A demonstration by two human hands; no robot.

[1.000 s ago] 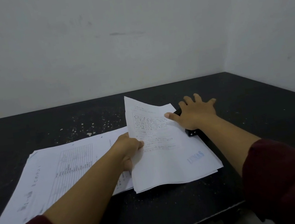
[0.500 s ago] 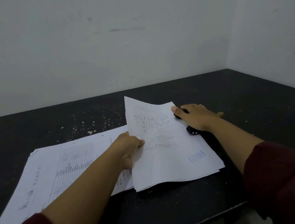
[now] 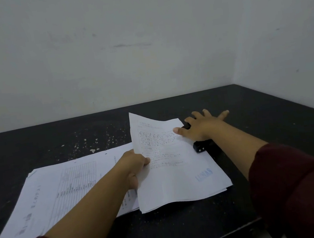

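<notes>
A thin stack of printed white sheets (image 3: 178, 171) lies in the middle of the black table (image 3: 270, 116), its left edge lifted. My left hand (image 3: 135, 166) grips that lifted left edge, thumb on top. My right hand (image 3: 202, 126) lies flat with spread fingers on a black stapler (image 3: 200, 146) at the stack's upper right corner, and the thumb touches the paper. Most of the stapler is hidden under the hand and the sheets.
A second, wider pile of papers (image 3: 49, 197) with a printed table spreads over the left of the table, partly under my left forearm. Pale flecks (image 3: 92, 144) dot the table behind it. White walls close the back and right. The table's near edge runs at the lower right.
My right hand has gone from curved over the stapler to flat with fingers spread on it, as it was a second ago. My left hand and the papers have stayed put.
</notes>
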